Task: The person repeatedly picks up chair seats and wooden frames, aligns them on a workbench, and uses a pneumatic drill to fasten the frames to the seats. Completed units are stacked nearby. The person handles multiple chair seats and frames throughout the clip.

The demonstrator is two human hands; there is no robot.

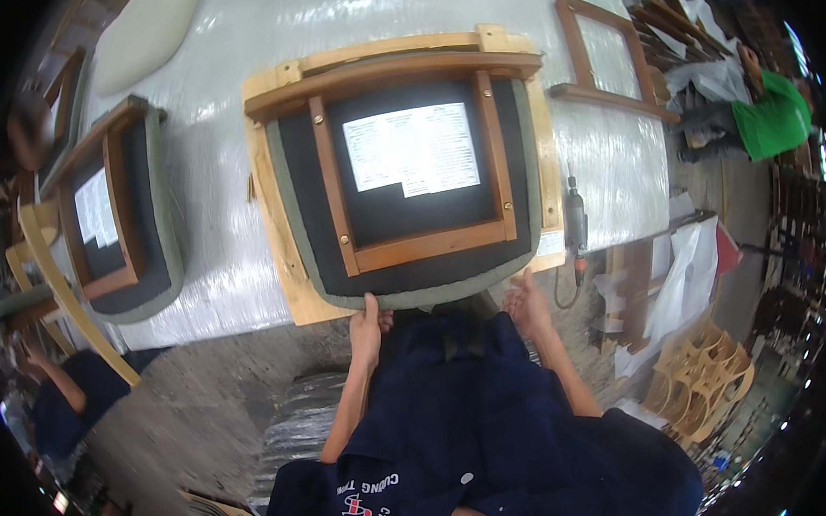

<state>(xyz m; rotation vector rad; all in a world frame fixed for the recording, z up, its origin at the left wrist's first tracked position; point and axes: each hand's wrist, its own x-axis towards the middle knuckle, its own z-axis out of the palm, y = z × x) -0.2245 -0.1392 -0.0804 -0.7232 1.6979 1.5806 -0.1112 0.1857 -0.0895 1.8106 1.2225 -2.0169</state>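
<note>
An upholstered chair seat [300,198] lies upside down before me, with a green-grey padded edge, black underside and white paper labels [412,146]. A brown wooden frame [431,248] is fixed on it with brass-coloured screws. Beneath it is a pale wooden jig [287,265]. My left hand [368,329] grips the seat's near edge, thumb on top and fingers partly hidden below. By the near right corner is my right hand [528,308], its fingers apart and loosely bent; whether it touches the edge is unclear.
A power screwdriver [575,221] with a hose lies right of the jig. Another seat with its frame [131,217] is at the left, a loose brown frame [608,56] at the far right. Plastic film covers the table [212,175]. Other people [770,113] work on both sides.
</note>
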